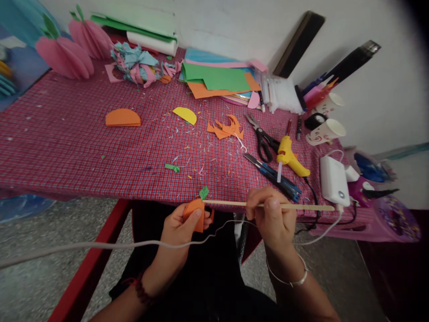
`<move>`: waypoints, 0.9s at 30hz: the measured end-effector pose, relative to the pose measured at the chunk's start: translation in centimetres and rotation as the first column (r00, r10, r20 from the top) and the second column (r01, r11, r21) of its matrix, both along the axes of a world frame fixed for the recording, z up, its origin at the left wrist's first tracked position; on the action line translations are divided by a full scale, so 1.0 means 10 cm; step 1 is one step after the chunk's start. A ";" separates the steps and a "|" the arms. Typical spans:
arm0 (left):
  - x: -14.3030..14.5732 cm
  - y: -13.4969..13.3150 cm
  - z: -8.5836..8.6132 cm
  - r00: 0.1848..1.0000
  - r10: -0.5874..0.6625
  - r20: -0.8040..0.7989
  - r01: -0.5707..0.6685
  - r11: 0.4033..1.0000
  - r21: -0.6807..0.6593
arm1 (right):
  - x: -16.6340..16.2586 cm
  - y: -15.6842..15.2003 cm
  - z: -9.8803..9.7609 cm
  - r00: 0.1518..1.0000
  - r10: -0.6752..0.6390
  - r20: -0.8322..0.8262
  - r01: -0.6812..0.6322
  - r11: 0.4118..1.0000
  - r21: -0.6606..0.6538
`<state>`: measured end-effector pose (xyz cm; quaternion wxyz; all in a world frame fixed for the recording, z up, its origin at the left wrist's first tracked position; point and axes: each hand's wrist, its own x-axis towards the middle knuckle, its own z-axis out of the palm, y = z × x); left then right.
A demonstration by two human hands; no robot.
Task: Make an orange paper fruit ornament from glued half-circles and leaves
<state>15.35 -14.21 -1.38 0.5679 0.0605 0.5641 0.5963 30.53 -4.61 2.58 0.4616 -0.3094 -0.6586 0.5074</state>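
My left hand (182,228) is closed on a folded orange paper piece (199,223) over my lap, at the table's front edge. A small green paper leaf (203,192) stands at the top of this piece. My right hand (272,217) grips a thin pale wooden stick (304,207), held almost level. Its left tip reaches the base of the leaf; whether the tip touches the leaf or the orange paper I cannot tell. A green paper scrap (172,167) lies on the checked tablecloth (67,147) just beyond my left hand.
A yellow glue gun (290,156), scissors (263,138) and a blue cutter knife (273,176) lie at right. Orange (123,117) and yellow (185,115) paper half-circles lie farther back. A white cable (134,243) crosses over my forearm. Paper cups (325,132) and a white box (334,179) stand right.
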 end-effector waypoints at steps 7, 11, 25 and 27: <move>0.01 0.00 0.00 1.000 0.009 0.022 -0.009 1.000 0.005 | 0.01 -0.02 0.00 0.999 0.037 0.010 -0.037 0.999 0.035; 0.01 0.01 0.01 0.999 0.021 0.047 -0.022 1.000 0.015 | 0.01 -0.03 0.01 0.999 0.034 0.008 -0.035 0.998 0.046; -0.02 0.02 0.05 0.899 -0.087 0.429 0.058 0.995 0.080 | -0.04 0.20 0.03 0.960 -0.175 -0.218 0.135 0.973 -0.189; -0.02 0.02 0.05 0.883 -0.126 0.453 0.078 0.989 0.122 | -0.04 0.22 0.02 0.955 -0.165 -0.247 0.115 0.972 -0.206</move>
